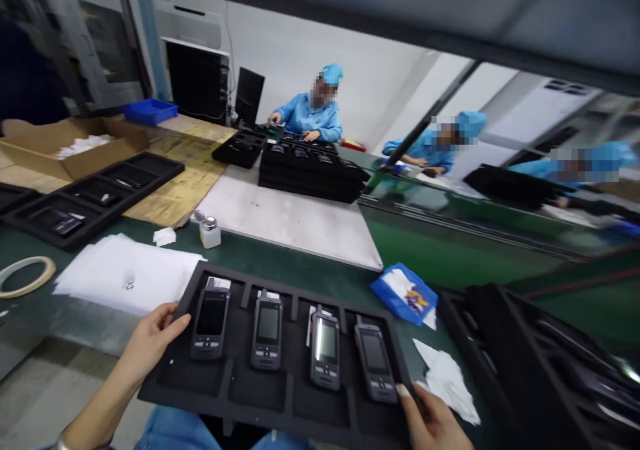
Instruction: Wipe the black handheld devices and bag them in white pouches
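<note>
A black foam tray (260, 397) with raised dividers is held tilted in front of me, over the near edge of the green bench. Several dark handheld radios with screens and keypads lie in its slots: a leftmost radio (211, 320), a second radio (267, 330), a third radio (325, 349) and a rightmost radio (375, 360). My left hand (155, 337) grips the tray's left edge, thumb on top. At the right edge, my right hand (433, 420) closes on the tray near its lower corner, its fingers partly hidden under it.
White sheets (133, 270) and a tape roll (27, 277) lie left, with a pump bottle (210, 232) behind. A blue packet (406, 293) and tissues (447, 380) lie right, beside stacked black trays (525, 370). Co-workers in blue sit beyond another tray stack (310, 180).
</note>
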`<state>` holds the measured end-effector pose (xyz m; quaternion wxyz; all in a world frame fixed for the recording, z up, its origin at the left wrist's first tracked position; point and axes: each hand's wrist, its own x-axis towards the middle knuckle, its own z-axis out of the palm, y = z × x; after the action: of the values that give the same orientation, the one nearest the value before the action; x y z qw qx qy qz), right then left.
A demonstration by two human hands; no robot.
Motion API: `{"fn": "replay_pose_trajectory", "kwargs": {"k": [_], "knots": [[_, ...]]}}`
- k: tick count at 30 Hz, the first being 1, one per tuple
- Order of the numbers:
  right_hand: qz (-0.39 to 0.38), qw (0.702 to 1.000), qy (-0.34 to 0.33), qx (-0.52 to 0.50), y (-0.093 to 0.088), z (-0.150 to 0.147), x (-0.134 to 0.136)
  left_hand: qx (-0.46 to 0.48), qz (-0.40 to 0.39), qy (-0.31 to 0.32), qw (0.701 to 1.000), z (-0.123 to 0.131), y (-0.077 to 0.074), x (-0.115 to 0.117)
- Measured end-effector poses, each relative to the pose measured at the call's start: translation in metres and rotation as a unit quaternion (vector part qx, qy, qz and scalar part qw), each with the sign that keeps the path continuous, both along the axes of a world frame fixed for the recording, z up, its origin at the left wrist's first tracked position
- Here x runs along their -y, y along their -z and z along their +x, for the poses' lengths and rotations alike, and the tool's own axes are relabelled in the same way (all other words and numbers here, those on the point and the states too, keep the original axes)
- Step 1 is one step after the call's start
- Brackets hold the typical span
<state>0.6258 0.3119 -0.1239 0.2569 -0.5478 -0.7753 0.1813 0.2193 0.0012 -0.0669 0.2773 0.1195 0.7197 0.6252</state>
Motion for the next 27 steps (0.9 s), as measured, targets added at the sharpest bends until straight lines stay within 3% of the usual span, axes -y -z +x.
{"fn": "replay_pose_trajectory", "kwargs": {"k": [4,7,11,17,21,23,27], "knots": [[-0.022,1.0,0.006,0.001,-0.004,-0.014,-0.017,-0.061,-0.046,0.017,0.997,-0.02,0.027,-0.026],[-0.018,1.0,0.001,0.01,0.002,-0.017,-0.031,-0.169,-0.131,0.054,0.975,-0.037,0.044,-0.049],[-0.024,1.0,0.001,0.008,0.013,-0.019,-0.045,-0.253,-0.216,0.082,0.94,-0.05,0.052,-0.074],[-0.055,0.997,0.03,0.034,0.019,-0.012,-0.058,-0.313,-0.268,0.109,0.905,-0.044,0.039,-0.095],[-0.069,0.996,0.029,0.045,0.017,-0.01,-0.06,-0.366,-0.312,0.066,0.874,-0.025,0.02,-0.101],[-0.07,0.995,0.035,0.058,0.016,-0.01,-0.058,-0.407,-0.331,0.058,0.849,-0.009,0.01,-0.108],[-0.06,0.993,0.049,0.085,0.013,-0.013,-0.052,-0.466,-0.39,0.112,0.786,0.02,-0.002,-0.139]]}}
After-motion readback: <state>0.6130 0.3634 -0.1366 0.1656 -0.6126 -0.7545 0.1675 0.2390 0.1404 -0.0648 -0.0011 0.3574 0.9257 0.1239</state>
